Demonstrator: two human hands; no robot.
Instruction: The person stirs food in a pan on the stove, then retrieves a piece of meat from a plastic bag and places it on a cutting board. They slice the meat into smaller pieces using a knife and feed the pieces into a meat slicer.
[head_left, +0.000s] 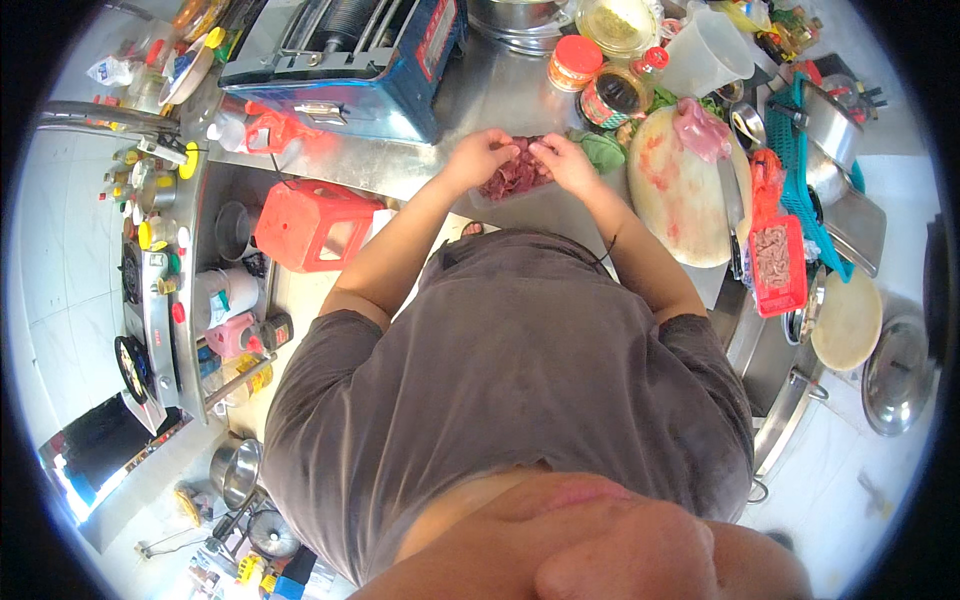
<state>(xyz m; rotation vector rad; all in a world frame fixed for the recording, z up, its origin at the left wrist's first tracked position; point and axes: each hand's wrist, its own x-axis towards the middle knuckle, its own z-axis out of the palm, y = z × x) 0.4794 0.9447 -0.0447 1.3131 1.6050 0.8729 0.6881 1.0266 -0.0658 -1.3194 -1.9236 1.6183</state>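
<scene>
Dark red raw meat (517, 176), in pieces, lies in a clear shallow plastic container (517, 204) at the front edge of the steel counter (491, 94). My left hand (480, 159) is at the meat's left side, thumb and fingertips pinched on it. From the right, my right hand (566, 161) pinches the meat the same way, close to the left fingertips. Fingers partly hide the pieces between them. Just right of my right hand are green leaves (602, 151). Beyond them, a round cutting board (664, 187) carries a pale pink piece of meat (701, 129) and a knife (729, 199).
A blue meat-cutting machine (360, 82) stands back left. Jars, including a red-lidded one (575, 64), and a plastic measuring jug (705, 52) crowd the back right. A red basket of meat strips (776, 262) sits far right. A red plastic stool (319, 225) is under the counter's left side.
</scene>
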